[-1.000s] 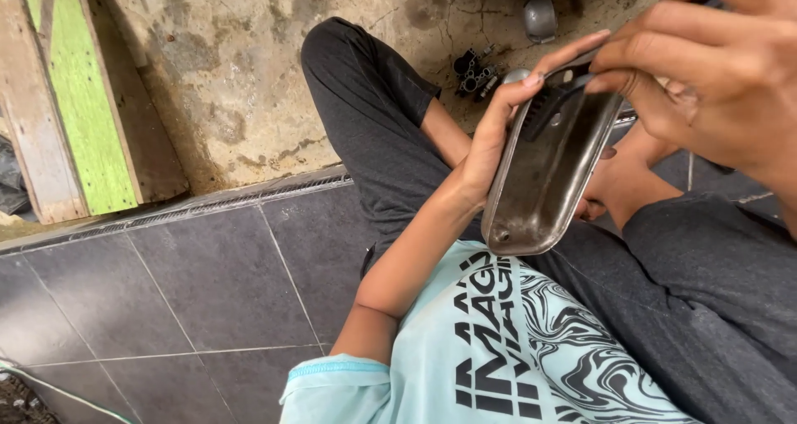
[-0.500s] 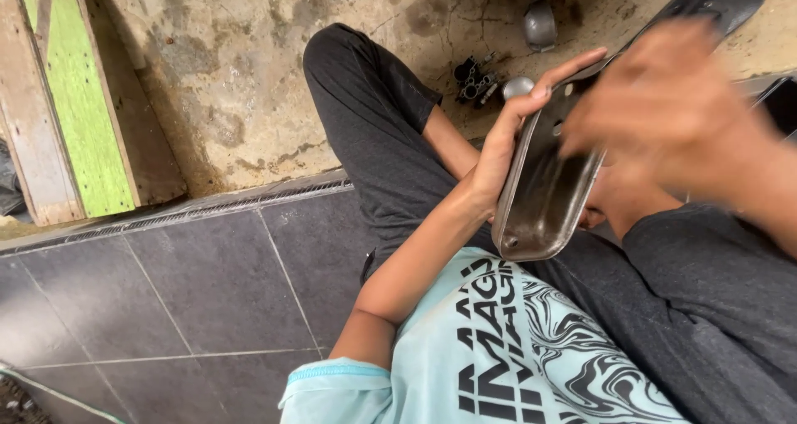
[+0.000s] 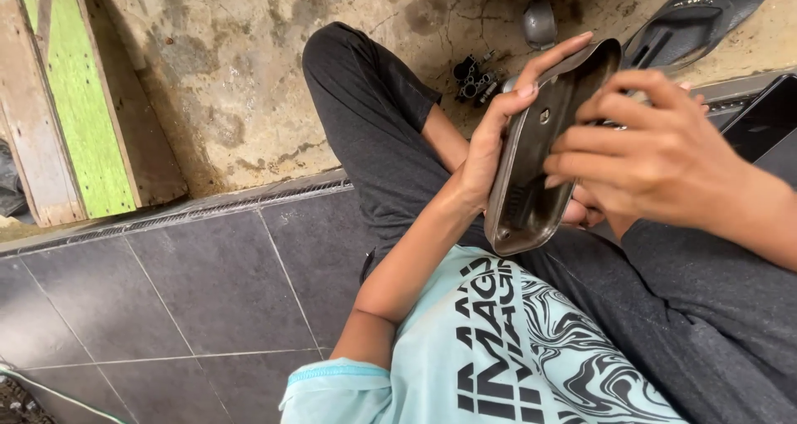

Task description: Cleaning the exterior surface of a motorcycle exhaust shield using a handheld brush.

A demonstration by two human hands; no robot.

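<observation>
A curved, dark grey metal cover (image 3: 531, 183) with a small hole near its top is held upright over my lap. My left hand (image 3: 490, 146) grips its left edge, with the fingers reaching up along the rim and the thumb behind. My right hand (image 3: 656, 158) comes in from the right, and its fingertips rest on the cover's right side and inner face. I cannot tell whether anything small is between those fingers. I sit with my knees bent, in dark trousers and a light blue printed shirt.
A small black metal engine part (image 3: 475, 77) and a rounded metal piece (image 3: 540, 21) lie on the cracked concrete floor beyond my knee. A black sandal (image 3: 697, 13) is at the top right. A flat black object (image 3: 764, 117) is at the right. Grey tiles (image 3: 207, 291) cover the step, and green-painted planks (image 3: 75, 100) lean at the left.
My right hand has come down from above the cover and now touches its right side. The left hand keeps its grip on the cover.
</observation>
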